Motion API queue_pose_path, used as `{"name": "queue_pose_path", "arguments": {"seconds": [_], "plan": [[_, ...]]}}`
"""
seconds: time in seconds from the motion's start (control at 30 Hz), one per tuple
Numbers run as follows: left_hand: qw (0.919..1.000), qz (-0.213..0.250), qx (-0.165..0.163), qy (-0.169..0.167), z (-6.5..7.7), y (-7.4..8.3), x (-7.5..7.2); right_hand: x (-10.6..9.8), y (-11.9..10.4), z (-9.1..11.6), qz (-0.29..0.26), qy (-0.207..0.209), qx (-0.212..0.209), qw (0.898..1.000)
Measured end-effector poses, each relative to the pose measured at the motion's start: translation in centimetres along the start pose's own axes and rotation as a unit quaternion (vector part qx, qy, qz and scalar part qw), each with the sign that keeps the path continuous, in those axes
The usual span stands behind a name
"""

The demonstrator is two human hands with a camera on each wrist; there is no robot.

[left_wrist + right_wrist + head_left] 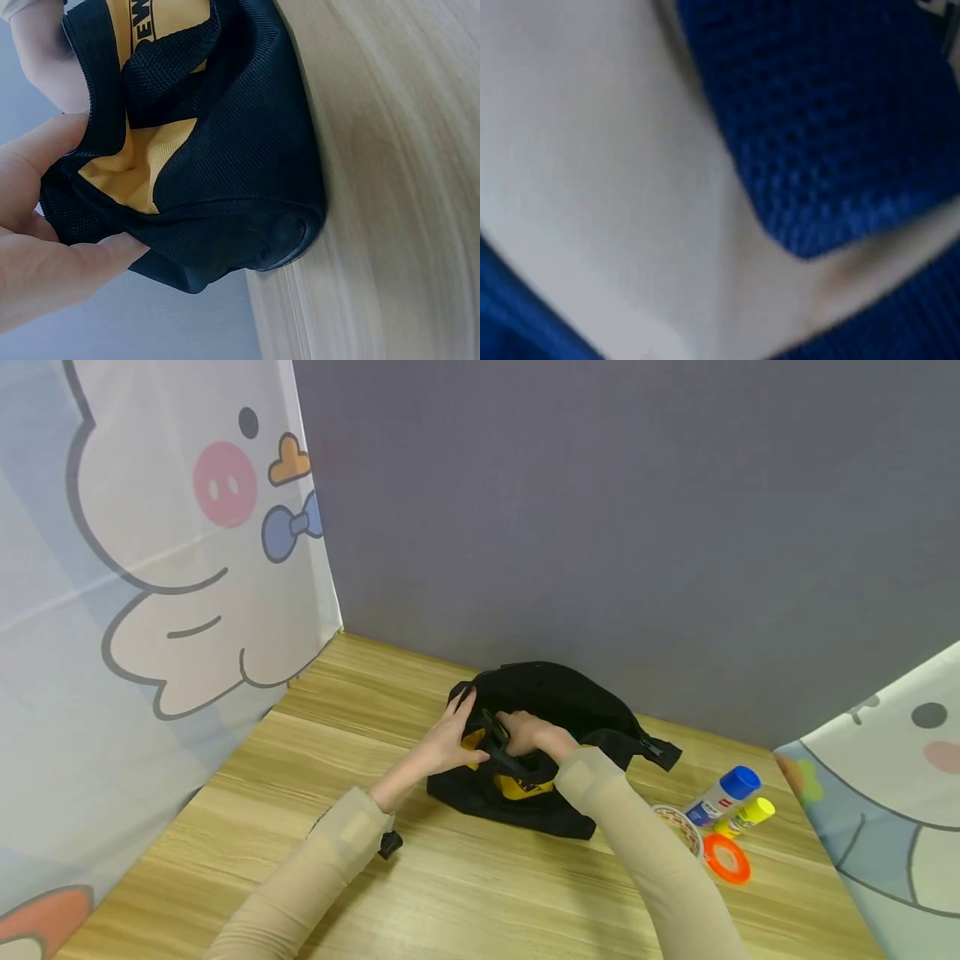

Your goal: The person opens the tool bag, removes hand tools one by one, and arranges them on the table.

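Observation:
A black fabric tool bag (480,802) with yellow panels (127,187) and dark lettering lies on the table, its zipped top gaping. My left hand (445,745) grips the bag's left end at the rim, thumb and fingers on either side of the fabric in the left wrist view. Into the opening reaches my right hand (527,732), beside a small dark object (495,728) whose kind is unclear. Its fingertips are partly hidden, so a hold on that object cannot be confirmed. Blurred blue mesh fabric (817,135) and a pale surface fill the right wrist view.
Right of the bag stand a blue-capped glue stick (723,796), a yellow-capped bottle (746,816), an orange tape roll (727,860) and a round patterned tub (678,822), partly behind the right sleeve. A small black item (390,843) lies by the left sleeve. A grey wall (600,527) rises behind.

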State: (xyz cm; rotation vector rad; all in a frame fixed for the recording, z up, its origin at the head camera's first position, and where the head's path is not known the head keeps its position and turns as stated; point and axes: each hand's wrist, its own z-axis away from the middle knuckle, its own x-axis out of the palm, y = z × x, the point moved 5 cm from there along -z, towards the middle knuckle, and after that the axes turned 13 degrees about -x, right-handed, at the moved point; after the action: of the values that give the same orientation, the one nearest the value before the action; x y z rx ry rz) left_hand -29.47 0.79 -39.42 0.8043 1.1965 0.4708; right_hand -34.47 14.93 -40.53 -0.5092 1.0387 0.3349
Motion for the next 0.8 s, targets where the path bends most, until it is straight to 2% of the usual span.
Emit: {"name": "queue_pose_path", "arguments": {"seconds": [0.13,0.37,0.8], "plan": [[1.0000,-0.005,-0.006,-0.001,0.0,-0.1,0.0,-0.7,-0.1,1.0,0.008,0.000,0.007,1.000],[0.9999,0.005,0.009,-0.001,0.1,0.0,-0.1,-2.3,-0.1,2.7,-0.002,0.011,0.010,1.000],[1.0000,-0.005,0.007,-0.001,-0.1,0.0,-0.1,-4.9,-0.6,6.7,-0.003,0.055,-0.025,0.998]]}}
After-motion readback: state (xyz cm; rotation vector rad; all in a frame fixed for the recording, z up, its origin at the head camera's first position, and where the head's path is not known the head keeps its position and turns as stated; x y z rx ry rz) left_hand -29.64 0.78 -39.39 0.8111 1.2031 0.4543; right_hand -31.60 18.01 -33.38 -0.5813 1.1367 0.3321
